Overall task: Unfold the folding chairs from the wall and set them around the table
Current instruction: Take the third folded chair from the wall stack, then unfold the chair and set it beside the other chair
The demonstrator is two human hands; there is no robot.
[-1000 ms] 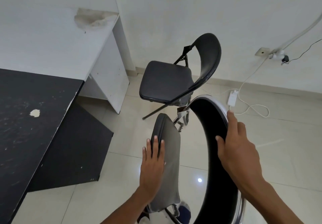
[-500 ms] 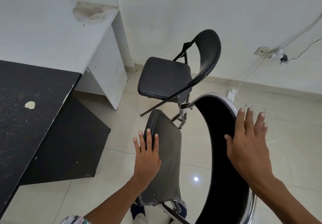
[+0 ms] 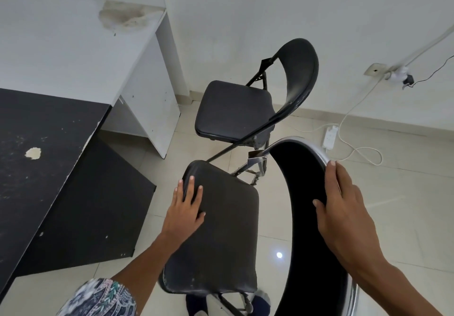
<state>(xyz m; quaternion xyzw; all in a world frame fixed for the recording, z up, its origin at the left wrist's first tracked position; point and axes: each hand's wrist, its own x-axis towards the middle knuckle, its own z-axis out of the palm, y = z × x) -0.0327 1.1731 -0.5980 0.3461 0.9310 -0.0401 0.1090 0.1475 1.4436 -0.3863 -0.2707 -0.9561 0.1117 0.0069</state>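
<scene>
Our left hand [image 3: 186,207] lies flat on the seat [image 3: 228,217] of the near chair [image 3: 216,271], fingers straight, pressing down at its far left corner. Our right hand [image 3: 344,207] clasps the top of the backrest [image 3: 302,193], thumb on the black inner face and fingers curled over the chrome rim.

A second ago that seat stood nearly edge-on to us. Now it has swung down and shows its broad padded top. The right hand, spread loose half a second ago, has closed on the rim again (a fresh hold, we judge, to steady the frame). So this chair looks almost open, and what remains is seating it fully and placing it.

The left forearm reaches in from lower left, palm down. The right comes from lower right, wrist arched over the rim.

The near chair stands on the tiled floor [image 3: 405,205] near the black surface [image 3: 36,193]. The far chair [image 3: 235,109] stands unfolded just beyond it, beside the white surface [image 3: 73,45].
</scene>
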